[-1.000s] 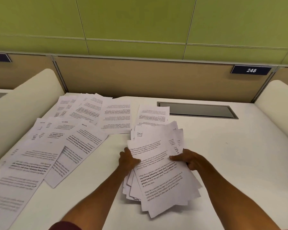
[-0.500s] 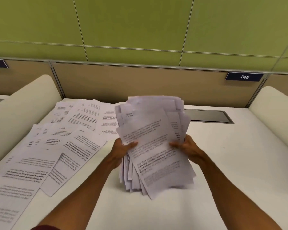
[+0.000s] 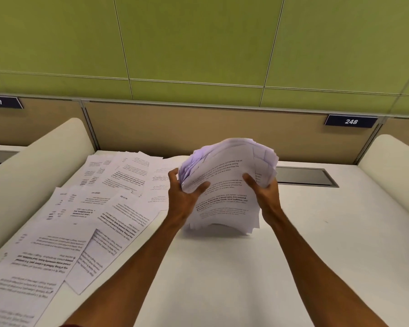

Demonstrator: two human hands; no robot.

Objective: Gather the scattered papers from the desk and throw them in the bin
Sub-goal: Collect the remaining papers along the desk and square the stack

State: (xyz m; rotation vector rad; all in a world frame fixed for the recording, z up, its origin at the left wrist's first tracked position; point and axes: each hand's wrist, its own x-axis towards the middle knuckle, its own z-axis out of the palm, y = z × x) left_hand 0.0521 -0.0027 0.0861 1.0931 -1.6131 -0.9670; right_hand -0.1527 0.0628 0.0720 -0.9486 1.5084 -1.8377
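A thick, uneven stack of printed papers (image 3: pixel 224 185) stands almost upright on the white desk (image 3: pixel 222 274), its lower edge touching the desktop. My left hand (image 3: pixel 183 194) grips the stack's left side, thumb across the front sheet. My right hand (image 3: pixel 263 192) grips its right side. Several loose printed sheets (image 3: pixel 85 223) lie overlapping across the left half of the desk, from the back wall down to the near left corner. No bin is in view.
Cream curved dividers bound the desk on the left (image 3: pixel 33 175) and right (image 3: pixel 397 171). A grey recessed cable hatch (image 3: pixel 307 177) sits at the back right. A tan back panel carries a plate numbered 248 (image 3: pixel 351 121).
Both hands lifted the stack from lying flat on the desk and tipped it upright, moving it further back; its sheets have drawn closer together. The loose sheets on the left have not moved.
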